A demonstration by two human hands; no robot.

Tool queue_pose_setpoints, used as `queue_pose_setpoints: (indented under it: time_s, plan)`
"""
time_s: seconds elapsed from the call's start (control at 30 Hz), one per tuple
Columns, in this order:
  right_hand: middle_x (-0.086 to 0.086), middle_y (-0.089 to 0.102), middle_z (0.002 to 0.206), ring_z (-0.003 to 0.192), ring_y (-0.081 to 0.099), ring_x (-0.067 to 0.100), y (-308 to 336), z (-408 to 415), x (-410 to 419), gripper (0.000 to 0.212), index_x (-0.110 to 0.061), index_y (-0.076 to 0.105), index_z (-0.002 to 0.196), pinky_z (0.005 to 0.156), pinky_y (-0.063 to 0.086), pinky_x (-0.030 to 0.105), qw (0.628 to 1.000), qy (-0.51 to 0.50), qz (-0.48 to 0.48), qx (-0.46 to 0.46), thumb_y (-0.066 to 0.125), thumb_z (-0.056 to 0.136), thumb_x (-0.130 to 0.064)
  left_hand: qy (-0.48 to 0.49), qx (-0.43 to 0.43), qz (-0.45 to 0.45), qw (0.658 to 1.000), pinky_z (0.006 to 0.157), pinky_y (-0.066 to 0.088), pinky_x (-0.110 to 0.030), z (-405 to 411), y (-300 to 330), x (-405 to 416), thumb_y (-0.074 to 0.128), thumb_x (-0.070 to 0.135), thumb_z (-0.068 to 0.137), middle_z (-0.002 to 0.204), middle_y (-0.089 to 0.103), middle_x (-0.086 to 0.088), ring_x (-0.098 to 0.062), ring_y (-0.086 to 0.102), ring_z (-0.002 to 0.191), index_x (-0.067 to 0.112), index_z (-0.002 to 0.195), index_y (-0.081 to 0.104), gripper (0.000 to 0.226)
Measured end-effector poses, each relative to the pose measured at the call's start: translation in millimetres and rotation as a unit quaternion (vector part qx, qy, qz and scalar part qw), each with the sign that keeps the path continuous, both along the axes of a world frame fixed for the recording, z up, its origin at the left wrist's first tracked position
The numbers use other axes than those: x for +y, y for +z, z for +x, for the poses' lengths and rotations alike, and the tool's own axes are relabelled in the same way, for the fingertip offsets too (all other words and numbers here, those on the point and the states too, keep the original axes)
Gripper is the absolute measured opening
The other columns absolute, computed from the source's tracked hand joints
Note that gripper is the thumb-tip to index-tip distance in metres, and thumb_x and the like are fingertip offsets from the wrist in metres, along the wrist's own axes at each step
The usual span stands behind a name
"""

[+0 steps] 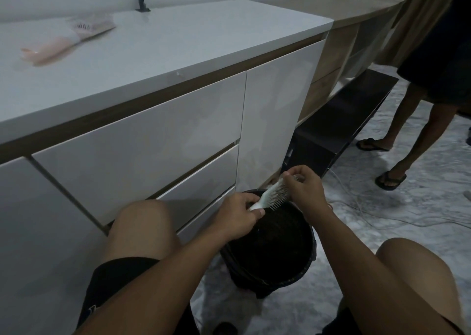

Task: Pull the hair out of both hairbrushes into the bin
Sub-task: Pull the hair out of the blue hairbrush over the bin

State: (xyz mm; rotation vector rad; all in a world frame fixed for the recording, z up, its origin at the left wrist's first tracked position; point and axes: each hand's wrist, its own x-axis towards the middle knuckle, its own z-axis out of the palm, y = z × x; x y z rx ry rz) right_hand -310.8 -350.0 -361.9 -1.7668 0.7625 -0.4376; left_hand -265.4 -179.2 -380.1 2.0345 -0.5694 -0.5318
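I hold a pale green-white hairbrush [274, 194] over a black round bin [275, 253] on the floor between my knees. My left hand [237, 215] is shut on the brush's handle. My right hand [304, 187] pinches at the far end of the bristles, fingers closed on the brush head; any hair between them is too small to see. A second, pink hairbrush [68, 40] lies on the white countertop [178, 44] at the upper left, blurred.
White drawer fronts [142, 141] stand close on the left of the bin. Another person's legs in sandals [390, 179] stand at the right. White cables [369, 212] trail over the grey floor. A small black object [142, 5] sits at the counter's back.
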Motion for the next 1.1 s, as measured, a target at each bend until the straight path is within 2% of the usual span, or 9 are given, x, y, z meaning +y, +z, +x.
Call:
queue_pose_setpoints:
  time_s: [0.1, 0.2, 0.33, 0.43, 0.57, 0.77, 0.87, 1.0, 1.1]
  plan:
    - [0.013, 0.058, 0.117, 0.103, 0.061, 0.030, 1, 3, -2, 0.013, -0.018, 0.053, 0.106, 0.083, 0.059, 0.051, 0.998, -0.027, 0.058, 0.006, 0.057, 0.094, -0.013, -0.005, -0.028, 0.026, 0.999, 0.071, 0.047, -0.025, -1, 2, 1, 0.070, 0.030, 0.083, 0.104, 0.074, -0.002, -0.010, 0.064, 0.075, 0.023, 0.118, 0.069, 0.036]
    - [0.009, 0.048, 0.123, 0.105, 0.056, 0.026, 6, 2, -2, 0.022, -0.020, 0.046, 0.116, 0.079, 0.060, 0.047, 0.992, -0.013, 0.126, 0.022, 0.054, 0.096, -0.015, -0.001, -0.071, 0.049, 0.996, 0.076, 0.044, -0.022, -2, 4, 2, 0.069, 0.031, 0.083, 0.108, 0.073, 0.001, -0.014, 0.066, 0.094, 0.024, 0.119, 0.068, 0.037]
    - [0.005, 0.049, 0.119, 0.109, 0.060, 0.029, 6, -3, 3, 0.068, -0.025, 0.034, 0.133, 0.075, 0.063, 0.047, 0.977, 0.088, 0.185, 0.066, 0.078, 0.081, -0.018, 0.018, -0.123, 0.065, 0.990, 0.072, 0.039, -0.022, -4, 8, 3, 0.065, 0.031, 0.085, 0.105, 0.073, 0.002, -0.016, 0.065, 0.093, 0.027, 0.119, 0.067, 0.034]
    - [0.014, 0.052, 0.123, 0.107, 0.064, 0.033, 1, -4, 6, 0.084, -0.017, 0.035, 0.136, 0.069, 0.063, 0.042, 0.973, 0.111, 0.195, 0.055, 0.086, 0.070, -0.007, 0.019, -0.146, 0.069, 0.987, 0.069, 0.039, -0.022, -6, 10, 5, 0.063, 0.031, 0.086, 0.101, 0.073, 0.002, -0.016, 0.064, 0.090, 0.028, 0.117, 0.068, 0.031]
    - [0.017, 0.054, 0.121, 0.104, 0.066, 0.034, 3, -4, 7, 0.076, -0.011, 0.041, 0.133, 0.067, 0.063, 0.037, 0.971, 0.106, 0.213, 0.041, 0.084, 0.071, -0.002, 0.011, -0.168, 0.082, 0.982, 0.067, 0.038, -0.023, -6, 11, 6, 0.061, 0.032, 0.089, 0.100, 0.072, 0.002, -0.012, 0.061, 0.085, 0.030, 0.119, 0.066, 0.031]
    - [0.023, 0.069, 0.108, 0.085, 0.074, 0.037, 0, -1, 3, 0.039, -0.002, 0.062, 0.117, 0.073, 0.063, 0.049, 0.978, 0.051, 0.199, 0.029, 0.076, 0.081, -0.006, 0.005, -0.187, 0.090, 0.978, 0.069, 0.049, -0.030, -5, 7, 5, 0.060, 0.034, 0.088, 0.096, 0.072, -0.003, -0.024, 0.065, 0.088, 0.032, 0.117, 0.065, 0.030]
    - [0.024, 0.071, 0.102, 0.077, 0.074, 0.036, -2, 0, 2, 0.028, -0.003, 0.066, 0.113, 0.071, 0.063, 0.048, 0.982, 0.025, 0.182, 0.029, 0.070, 0.086, -0.010, 0.004, -0.200, 0.094, 0.975, 0.065, 0.044, -0.027, -3, 5, 5, 0.059, 0.035, 0.088, 0.094, 0.072, -0.001, -0.022, 0.065, 0.087, 0.035, 0.117, 0.065, 0.030]
    - [0.021, 0.071, 0.092, 0.064, 0.074, 0.029, -6, 2, 2, 0.032, -0.004, 0.066, 0.119, 0.064, 0.063, 0.045, 0.986, -0.012, 0.162, 0.027, 0.063, 0.091, -0.017, -0.004, -0.206, 0.086, 0.975, 0.065, 0.040, -0.025, -4, 5, 5, 0.060, 0.034, 0.089, 0.094, 0.072, -0.001, -0.021, 0.065, 0.086, 0.033, 0.118, 0.065, 0.030]
    - [0.016, 0.071, 0.088, 0.064, 0.074, 0.028, -6, 1, 1, 0.032, -0.006, 0.067, 0.121, 0.058, 0.063, 0.039, 0.989, -0.031, 0.143, 0.019, 0.065, 0.092, -0.020, -0.005, -0.196, 0.077, 0.978, 0.065, 0.039, -0.023, -3, 3, 5, 0.061, 0.033, 0.089, 0.096, 0.072, -0.001, -0.017, 0.063, 0.082, 0.031, 0.120, 0.066, 0.032]
